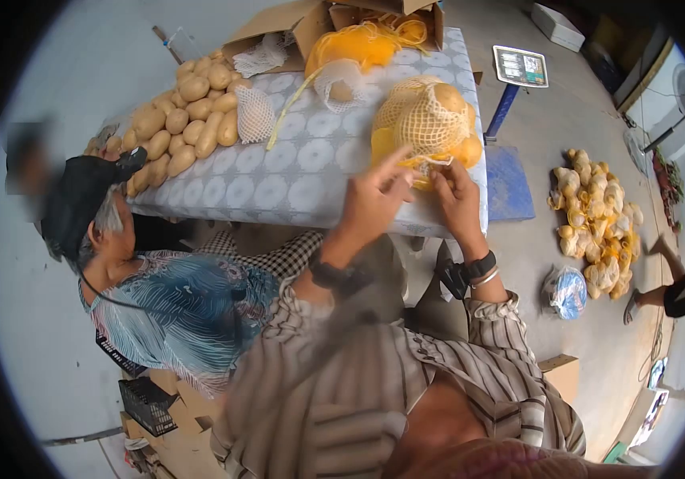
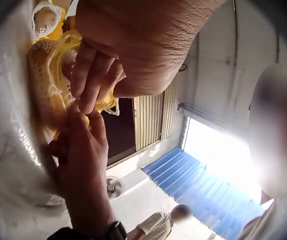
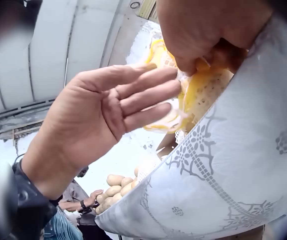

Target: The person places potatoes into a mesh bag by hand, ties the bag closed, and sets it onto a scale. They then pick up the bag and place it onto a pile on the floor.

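Fingers of right hand (image 1: 460,201) pinch yellow net bag (image 1: 381,147) at its mouth, left hand (image 1: 372,203) spread just beside; likely heavy, mesh soft, best held by gathered netting.

Smooth, grey-white patterned plastic-looking cover (image 1: 308,188) on counter, faint sheen. Matt brown cardboard box (image 1: 304,33), far side. Stretchy yellow plastic-looking netting (image 1: 358,48). Smooth-skinned tan potatoes (image 1: 199,112), left. Crinkled striped cloth sleeve (image 1: 496,323).

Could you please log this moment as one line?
right hand: pinches yellow mesh potato bag | left hand: open alongside | bag: on grey-white patterned tablecloth
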Available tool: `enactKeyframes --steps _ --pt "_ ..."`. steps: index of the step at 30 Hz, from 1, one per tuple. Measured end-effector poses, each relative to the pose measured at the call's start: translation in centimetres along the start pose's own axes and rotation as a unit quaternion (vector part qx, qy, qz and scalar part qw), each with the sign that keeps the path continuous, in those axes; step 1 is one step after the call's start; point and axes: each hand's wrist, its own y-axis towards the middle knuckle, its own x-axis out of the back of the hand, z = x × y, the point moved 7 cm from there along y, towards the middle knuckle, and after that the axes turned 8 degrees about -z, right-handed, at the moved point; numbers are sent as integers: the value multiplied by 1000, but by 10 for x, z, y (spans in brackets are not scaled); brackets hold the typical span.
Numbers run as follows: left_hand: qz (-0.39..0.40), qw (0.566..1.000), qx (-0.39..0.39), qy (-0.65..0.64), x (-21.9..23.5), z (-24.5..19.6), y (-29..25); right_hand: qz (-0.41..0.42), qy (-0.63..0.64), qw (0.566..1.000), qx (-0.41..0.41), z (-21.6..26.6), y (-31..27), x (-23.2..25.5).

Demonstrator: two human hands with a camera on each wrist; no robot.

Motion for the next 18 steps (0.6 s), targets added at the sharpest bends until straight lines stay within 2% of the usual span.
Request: enactKeyframes --steps 1,3,5,7,9,11,13,14,16,18 --pt "-6 989 126 -80 12 11 12 -8 -23 1000 11 -1 1 1" --pt "-117 991 23 -62 48 17 72 -4 -27 1000 -1 -4 2 8" --pt "-82 986 -30 144 60 52 123 -14 -17 999 27 -4 0 14" --pt "-79 947 -71 305 57 71 160 -14 -21 999 38 -4 1 18" --pt "-65 935 -89 337 58 116 197 -13 -32 998 44 -3 8 9" --pt "-51 922 -112 368 54 146 219 17 -35 999 -11 -9 10 0" --pt "17 910 -17 414 45 177 231 11 -40 999 -18 -8 10 1" --pt "20 911 -20 411 39 185 234 16 -28 999 -24 -7 10 1" --pt "-43 889 33 454 42 196 233 14 -13 1000 -18 -6 10 -1" --pt "-26 876 48 479 37 200 234 11 -13 1000 -5 -7 12 -2"
